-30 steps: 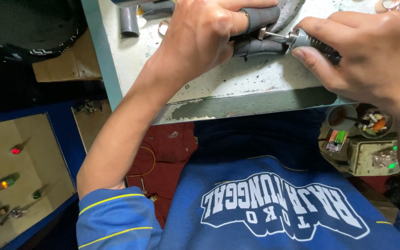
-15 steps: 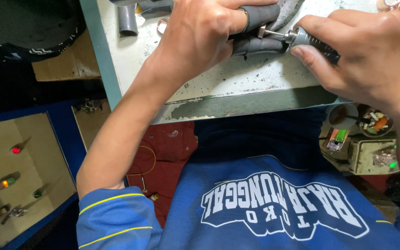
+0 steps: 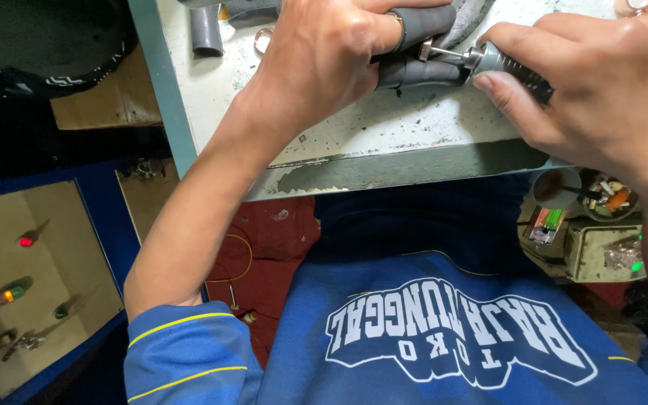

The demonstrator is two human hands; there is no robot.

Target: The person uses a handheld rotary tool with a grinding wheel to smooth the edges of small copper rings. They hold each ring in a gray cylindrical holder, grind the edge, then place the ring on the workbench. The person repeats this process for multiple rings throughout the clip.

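My left hand (image 3: 331,56) rests on a worn white workbench (image 3: 384,135) and pinches a small ring (image 3: 395,19) between fingers covered in grey sleeves. My right hand (image 3: 601,82) grips a grey rotary tool handpiece (image 3: 508,66). The tool's thin metal bit (image 3: 444,52) points left and meets the ring at my left fingertips. A grey cloth (image 3: 421,71) lies under both hands.
A grey tube (image 3: 205,30) stands on the bench at the upper left. Below the bench edge, at right, sits a tray with small cups and bits (image 3: 586,217). A blue-framed drawer (image 3: 31,285) with several small screwdrivers lies at lower left.
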